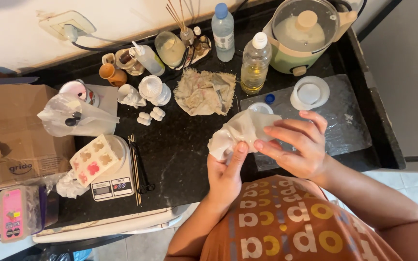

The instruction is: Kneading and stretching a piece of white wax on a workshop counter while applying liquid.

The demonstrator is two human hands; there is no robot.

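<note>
A crumpled, translucent white, soft mould-like piece is held above the black stone surface, its long axis running from 8 to 2 o'clock, gripped from 6 o'clock by the left hand and pinched from 4 o'clock by the right hand's fingers.

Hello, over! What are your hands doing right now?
Left hand and right hand: both in a grip on the white crumpled cloth. Held above the black counter. Oil bottle and rag behind, apart.
</note>
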